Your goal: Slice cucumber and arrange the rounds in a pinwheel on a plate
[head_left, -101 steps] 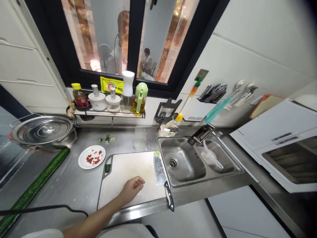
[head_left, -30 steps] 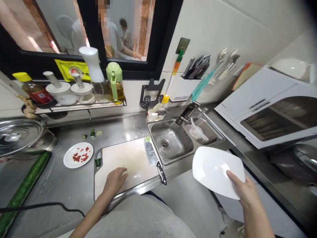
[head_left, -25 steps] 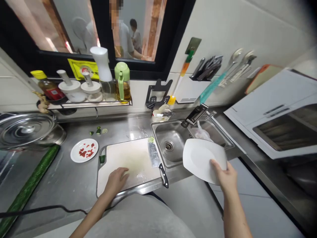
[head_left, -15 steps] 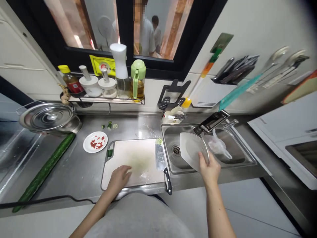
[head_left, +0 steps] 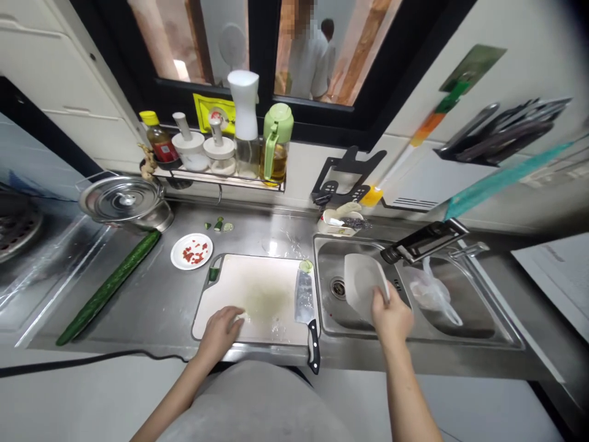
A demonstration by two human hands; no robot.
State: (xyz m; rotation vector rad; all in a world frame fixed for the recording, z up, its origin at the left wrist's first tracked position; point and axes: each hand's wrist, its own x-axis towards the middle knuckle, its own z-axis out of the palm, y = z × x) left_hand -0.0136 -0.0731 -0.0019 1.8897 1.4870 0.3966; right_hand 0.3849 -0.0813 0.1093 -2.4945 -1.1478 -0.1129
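My right hand [head_left: 394, 312] grips a white plate [head_left: 363, 285] by its edge, tilted over the left sink basin [head_left: 329, 319]. Over the near left part of the white cutting board [head_left: 257, 270] rests my left hand [head_left: 221, 331], its fingers stretched and thumb apart, holding nothing. A cleaver [head_left: 305, 301] with a black handle lies along the board's right side, a cucumber slice [head_left: 306, 266] by its tip. A cucumber chunk [head_left: 213, 273] sits at the board's handle slot. Left of the board is a small white plate [head_left: 177, 261] with chopped red pieces [head_left: 196, 252].
A long cucumber [head_left: 110, 285] lies on the steel counter at left, below a lidded pot [head_left: 126, 202]. Cucumber bits [head_left: 219, 224] lie behind the board. A seasoning rack [head_left: 216, 177] hangs under the window. The faucet [head_left: 423, 240] reaches over the sink; a plastic bag [head_left: 432, 290] lies in the right basin.
My right hand has brought the white plate in from the right, past the counter's front, to over the left basin, tilting it. My left hand stays by the board. The view has turned.
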